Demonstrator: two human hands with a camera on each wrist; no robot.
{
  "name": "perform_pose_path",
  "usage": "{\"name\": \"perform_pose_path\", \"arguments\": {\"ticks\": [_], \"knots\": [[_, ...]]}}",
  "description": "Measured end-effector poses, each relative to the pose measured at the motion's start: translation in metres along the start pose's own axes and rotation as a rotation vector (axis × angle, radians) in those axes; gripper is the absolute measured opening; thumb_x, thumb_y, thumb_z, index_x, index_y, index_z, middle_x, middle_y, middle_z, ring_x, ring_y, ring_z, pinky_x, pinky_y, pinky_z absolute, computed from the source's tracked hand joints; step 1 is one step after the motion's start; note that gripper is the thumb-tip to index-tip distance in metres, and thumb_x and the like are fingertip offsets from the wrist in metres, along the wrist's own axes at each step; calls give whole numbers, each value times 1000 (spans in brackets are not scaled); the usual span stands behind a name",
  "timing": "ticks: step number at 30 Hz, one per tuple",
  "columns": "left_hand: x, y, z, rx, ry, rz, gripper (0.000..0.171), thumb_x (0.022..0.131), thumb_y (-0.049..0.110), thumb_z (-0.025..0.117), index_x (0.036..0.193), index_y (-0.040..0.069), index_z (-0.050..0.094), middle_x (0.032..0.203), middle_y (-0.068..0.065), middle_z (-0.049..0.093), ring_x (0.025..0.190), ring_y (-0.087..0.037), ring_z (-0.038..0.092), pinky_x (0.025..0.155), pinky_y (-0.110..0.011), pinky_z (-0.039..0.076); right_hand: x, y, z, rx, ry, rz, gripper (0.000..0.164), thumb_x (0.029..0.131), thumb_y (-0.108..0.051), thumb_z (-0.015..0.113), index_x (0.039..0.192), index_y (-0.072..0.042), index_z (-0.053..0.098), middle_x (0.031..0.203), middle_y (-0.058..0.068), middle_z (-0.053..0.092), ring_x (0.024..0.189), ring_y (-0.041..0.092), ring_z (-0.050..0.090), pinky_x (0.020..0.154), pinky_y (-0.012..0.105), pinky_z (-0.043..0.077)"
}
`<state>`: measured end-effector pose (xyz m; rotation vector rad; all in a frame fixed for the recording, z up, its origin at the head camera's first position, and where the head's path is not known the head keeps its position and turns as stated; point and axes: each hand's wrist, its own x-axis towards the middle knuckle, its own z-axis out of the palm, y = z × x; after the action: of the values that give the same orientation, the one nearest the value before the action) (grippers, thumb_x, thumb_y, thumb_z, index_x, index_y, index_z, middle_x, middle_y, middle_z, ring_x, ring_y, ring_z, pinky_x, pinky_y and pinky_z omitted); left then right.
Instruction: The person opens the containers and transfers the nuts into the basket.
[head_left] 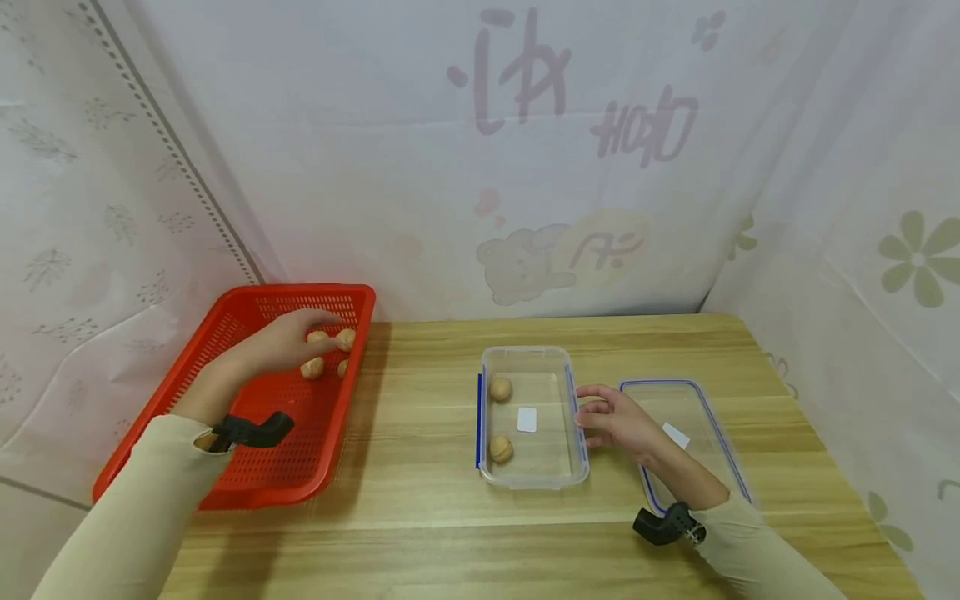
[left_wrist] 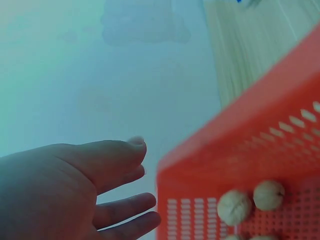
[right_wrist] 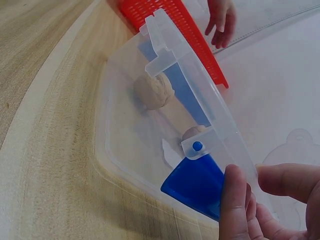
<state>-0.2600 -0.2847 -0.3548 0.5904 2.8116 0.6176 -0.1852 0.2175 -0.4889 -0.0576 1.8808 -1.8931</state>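
- Left hand [head_left: 288,342] reaches over a red basket [head_left: 339,442] on the left side of the wooden tabletop [head_left: 420,542]; its fingers are loosely extended, well parted from the thumb, holding nothing
- Walnuts [head_left: 312,367] lie near the basket's far right corner, beneath that hand
- Right hand [head_left: 618,427] pinches the right edge of a clear box [head_left: 543,458], thumb and fingers nearly closed
- Two walnuts [head_left: 501,449] sit along the box's left edge
- Blue-edged lid [head_left: 686,397] lies toward the tabletop's right edge
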Motion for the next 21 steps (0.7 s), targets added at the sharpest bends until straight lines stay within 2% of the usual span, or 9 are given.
{"name": "perform_pose_path", "arguments": {"ticks": [3, 10, 15, 21], "knots": [[2, 12, 1, -5, -7, 24, 51, 102, 23, 64, 141, -9, 53, 141, -30, 54, 133, -49, 46, 108, -66, 37, 0, -1, 0, 0, 4, 4, 57, 98, 0, 63, 145, 11, 33, 93, 1, 62, 82, 14, 64, 68, 28, 60], [5, 37, 4, -31, -33, 30, 51, 101, 18, 65, 143, -5, 51, 143, -26, 53, 122, -39, 52, 109, -62, 38, -1, -1, 0, -1, -3, -2, 57, 98, 0, 63, 145, 12, 33, 92, 1, 62, 81, 13, 64, 68, 28, 60], [9, 53, 10, 0, -42, 45, 56, 100, 21, 67, 145, -5, 49, 148, -26, 48, 136, -44, 43, 113, -62, 33, 0, 0, 0, -6, -3, -7, 57, 98, 0, 63, 145, 12, 33, 92, 1, 62, 81, 14, 64, 68, 28, 60], [16, 70, 22, 35, -32, 150, 52, 100, 20, 67, 142, -5, 52, 144, -25, 52, 136, -44, 44, 111, -61, 36, -1, -1, 0, -19, -6, -13, 57, 98, 0, 63, 145, 13, 32, 93, 1, 62, 82, 14, 64, 69, 29, 60]]}}
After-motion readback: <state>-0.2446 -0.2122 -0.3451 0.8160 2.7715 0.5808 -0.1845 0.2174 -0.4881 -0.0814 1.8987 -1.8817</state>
